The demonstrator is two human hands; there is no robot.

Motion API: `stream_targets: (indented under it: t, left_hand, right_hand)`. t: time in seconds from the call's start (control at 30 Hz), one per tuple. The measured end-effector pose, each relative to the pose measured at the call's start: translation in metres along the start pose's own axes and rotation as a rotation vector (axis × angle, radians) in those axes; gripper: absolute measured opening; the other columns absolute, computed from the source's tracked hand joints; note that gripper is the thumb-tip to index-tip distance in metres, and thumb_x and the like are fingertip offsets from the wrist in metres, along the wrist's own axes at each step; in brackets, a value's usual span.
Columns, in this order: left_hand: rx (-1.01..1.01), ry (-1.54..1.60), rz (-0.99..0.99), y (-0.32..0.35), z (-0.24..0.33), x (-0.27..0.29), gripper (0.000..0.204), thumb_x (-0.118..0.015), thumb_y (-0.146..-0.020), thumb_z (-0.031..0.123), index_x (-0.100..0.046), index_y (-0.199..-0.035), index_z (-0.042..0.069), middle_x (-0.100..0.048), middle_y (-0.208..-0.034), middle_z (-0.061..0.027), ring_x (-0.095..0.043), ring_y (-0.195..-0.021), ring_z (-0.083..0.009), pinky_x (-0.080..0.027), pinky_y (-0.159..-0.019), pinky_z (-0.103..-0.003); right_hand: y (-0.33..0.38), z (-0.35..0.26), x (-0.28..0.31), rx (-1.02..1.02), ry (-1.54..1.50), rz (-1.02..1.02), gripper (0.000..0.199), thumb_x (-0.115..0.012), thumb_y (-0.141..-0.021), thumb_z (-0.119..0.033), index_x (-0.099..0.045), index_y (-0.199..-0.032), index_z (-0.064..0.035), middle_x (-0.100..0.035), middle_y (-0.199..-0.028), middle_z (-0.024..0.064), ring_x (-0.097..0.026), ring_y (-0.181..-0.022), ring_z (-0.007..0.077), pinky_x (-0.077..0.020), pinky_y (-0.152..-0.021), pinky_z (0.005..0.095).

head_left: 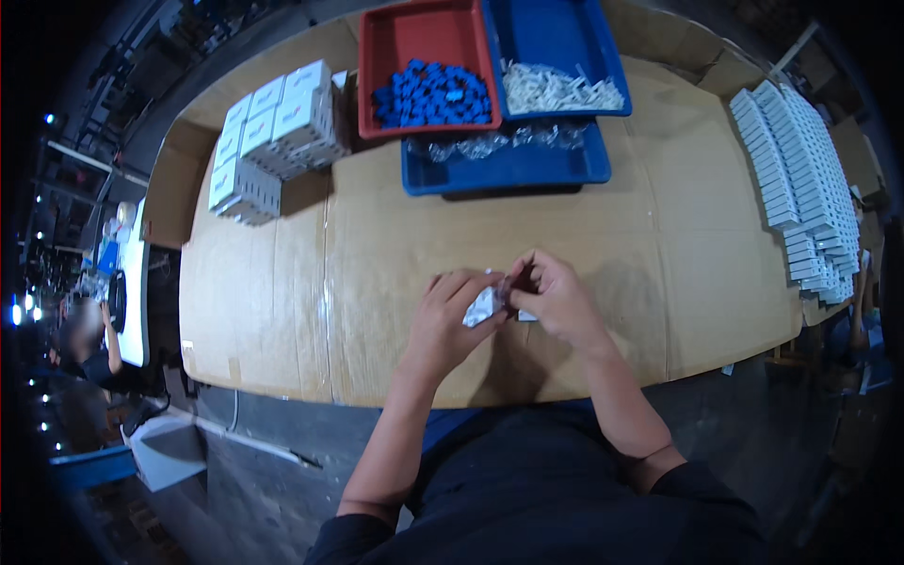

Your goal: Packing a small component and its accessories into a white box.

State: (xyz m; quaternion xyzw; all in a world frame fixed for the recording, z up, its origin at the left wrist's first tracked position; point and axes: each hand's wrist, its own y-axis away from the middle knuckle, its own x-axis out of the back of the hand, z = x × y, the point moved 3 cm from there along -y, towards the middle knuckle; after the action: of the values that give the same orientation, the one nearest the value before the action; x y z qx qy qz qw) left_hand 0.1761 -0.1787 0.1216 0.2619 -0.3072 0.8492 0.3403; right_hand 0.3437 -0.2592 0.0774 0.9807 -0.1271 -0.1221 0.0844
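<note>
Over the cardboard-covered table in front of me, my left hand (446, 315) grips a small white box (481, 308), thumb below it and fingers over its top. My right hand (557, 299) meets it at the box's right end, with thumb and fingers pinched together. Something small and clear, perhaps plastic film, shows between the two hands; the fingers hide most of it. Beneath the right hand the edge of a white piece (527, 316) peeks out on the cardboard.
Far on the table stand a red tray (424, 28) of blue pieces, a blue tray (551, 33) of white pieces and a lower blue tray (508, 174) with clear plastic bags. White boxes (273, 127) are stacked at left, more boxes (796, 179) at right. Another person (89, 344) sits far left.
</note>
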Motion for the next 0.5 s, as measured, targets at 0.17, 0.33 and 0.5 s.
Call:
stream_targets:
  t: [0.17,0.33,0.5]
  left_hand:
    - [0.161,0.144,0.033,0.016,-0.011,-0.015,0.041,-0.089,-0.080,0.014,-0.073,-0.116,0.004,-0.075,-0.105,-0.0092,-0.072,-0.100,-0.0267,-0.056,-0.087,-0.037]
    - [0.492,0.608,-0.093,0.032,-0.020,-0.028,0.034,-0.082,-0.092,0.016,-0.073,-0.120,0.000,-0.076,-0.106,-0.0066,-0.071,-0.099,-0.0155,-0.054,-0.088,-0.030]
    - [0.636,1.002,-0.385,0.032,-0.027,-0.051,0.031,-0.075,-0.100,0.019,-0.071,-0.123,-0.001,-0.075,-0.106,-0.0074,-0.071,-0.099,-0.0150,-0.055,-0.091,-0.029]
  right_hand:
    - [0.007,0.003,0.006,-0.021,0.195,-0.085,0.010,-0.070,-0.098,-0.005,-0.068,-0.108,-0.0028,-0.073,-0.097,0.0042,-0.068,-0.087,0.0098,-0.0536,-0.076,0.0273]
    - [0.022,-0.034,0.013,0.072,0.589,-0.273,0.027,-0.061,-0.108,-0.027,-0.073,-0.107,-0.0029,-0.066,-0.095,0.0051,-0.065,-0.090,0.0165,-0.0505,-0.080,0.0336]
    - [0.021,-0.042,0.025,-0.060,0.768,-0.407,0.035,-0.058,-0.108,-0.039,-0.078,-0.109,-0.0098,-0.065,-0.113,0.0080,-0.064,-0.102,0.0253,-0.0497,-0.091,0.0359]
